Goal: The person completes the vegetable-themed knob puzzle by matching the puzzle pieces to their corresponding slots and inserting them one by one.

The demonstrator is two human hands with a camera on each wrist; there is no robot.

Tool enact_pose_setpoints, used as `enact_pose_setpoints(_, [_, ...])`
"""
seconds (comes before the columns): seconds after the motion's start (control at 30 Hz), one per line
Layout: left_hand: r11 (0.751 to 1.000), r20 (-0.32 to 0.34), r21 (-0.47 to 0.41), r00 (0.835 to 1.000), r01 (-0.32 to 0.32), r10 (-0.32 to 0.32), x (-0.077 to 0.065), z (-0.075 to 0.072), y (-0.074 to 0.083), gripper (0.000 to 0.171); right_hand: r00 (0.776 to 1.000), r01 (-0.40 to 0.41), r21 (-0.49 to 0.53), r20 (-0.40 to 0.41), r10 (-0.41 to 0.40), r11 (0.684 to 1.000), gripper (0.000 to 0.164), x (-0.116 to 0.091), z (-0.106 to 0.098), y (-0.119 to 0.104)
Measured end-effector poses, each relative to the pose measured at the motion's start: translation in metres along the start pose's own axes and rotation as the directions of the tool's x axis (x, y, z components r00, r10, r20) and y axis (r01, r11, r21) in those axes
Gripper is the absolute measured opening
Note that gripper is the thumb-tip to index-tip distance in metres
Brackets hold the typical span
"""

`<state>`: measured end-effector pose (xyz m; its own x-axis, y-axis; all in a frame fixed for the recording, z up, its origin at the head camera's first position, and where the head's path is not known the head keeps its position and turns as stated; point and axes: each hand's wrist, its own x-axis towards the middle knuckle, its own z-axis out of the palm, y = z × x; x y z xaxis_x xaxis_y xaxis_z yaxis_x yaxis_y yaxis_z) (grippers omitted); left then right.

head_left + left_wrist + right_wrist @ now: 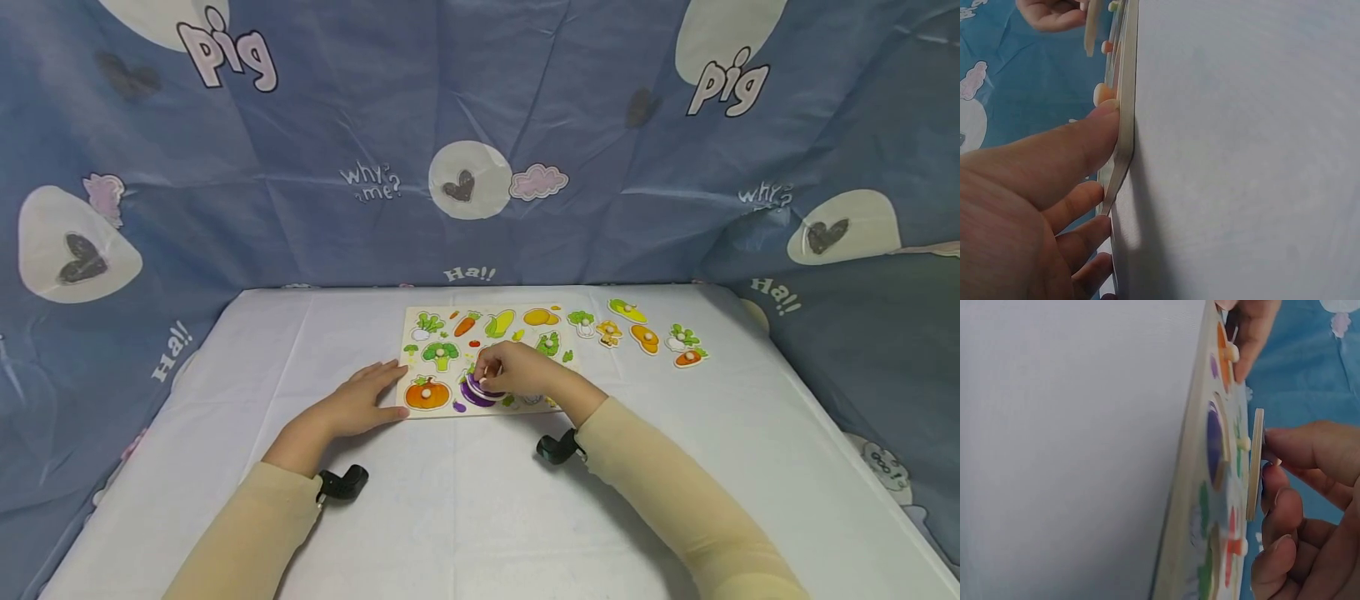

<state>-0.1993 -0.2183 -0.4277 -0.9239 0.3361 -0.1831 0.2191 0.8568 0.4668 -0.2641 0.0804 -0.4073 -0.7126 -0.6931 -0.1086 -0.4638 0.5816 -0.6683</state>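
Note:
A wooden vegetable puzzle board [403, 375] lies on the table. Over its lower middle, my right hand [517, 368] pinches the knob of a purple eggplant piece [491, 393]. In the right wrist view that piece [1254, 469] stands off the board, above the printed eggplant recess [1214, 440]. My left hand [362, 402] rests against the board's left edge, fingers extended. Its thumb [1107, 119] touches the near-left corner. A pumpkin piece [427, 395] and a broccoli piece [440, 357], both with knobs, sit in the board nearby. My right hand covers part of the middle.
Loose knobbed pieces lie right of the board: a leafy green [581, 323], a mushroom [609, 334], a yellow-green piece [627, 311], a potato-like piece [644, 338], a white radish [682, 337] and a carrot [690, 357]. A blue patterned cloth [480, 242] rises behind the white table [450, 517].

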Motion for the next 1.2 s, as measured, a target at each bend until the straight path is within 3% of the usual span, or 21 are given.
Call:
enact_pose_setpoints(0.17, [1.000,0.001,0.004,1.000,0.004,-0.004,0.000,-0.001,0.001,0.078,0.999,-0.036,-0.005,0.004,0.036,0.999,0.003,0.006,0.007,-0.001])
enact_pose_setpoints(0.5, [1.000,-0.003,0.010,1.000,0.008,-0.008,-0.001,-0.001,0.003,0.078,0.999,-0.030,-0.062,0.014,0.031,0.998,0.005,0.014,0.015,-0.002])
enact_pose_setpoints(1.2, [1.000,-0.003,0.015,1.000,0.010,-0.010,-0.001,-0.001,0.004,0.079,0.997,-0.078,-0.097,0.021,0.080,0.992,0.004,0.016,0.018,-0.007])
